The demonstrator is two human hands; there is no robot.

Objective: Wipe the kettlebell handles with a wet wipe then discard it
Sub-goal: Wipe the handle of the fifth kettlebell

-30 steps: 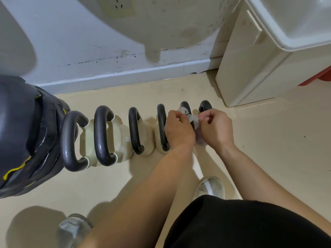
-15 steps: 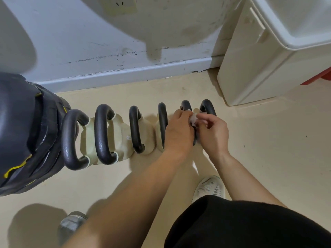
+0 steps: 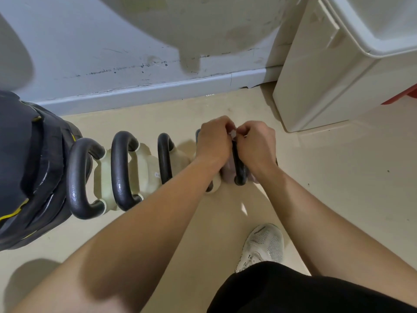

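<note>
Bare floor (image 3: 338, 188) lies open to my right, hemmed by the wall (image 3: 112, 53) ahead, a cabinet (image 3: 327, 86) at right and a dark bag (image 3: 27, 166) at left; the kettlebells (image 3: 126, 172) stand in a row between, handles arching front to back, the rightmost ones hidden under my wrists; my left hand (image 3: 213, 143) and right hand (image 3: 256, 145) both pinch the wipe (image 3: 232, 133) over one handle (image 3: 239, 170), only a white scrap showing.
</note>
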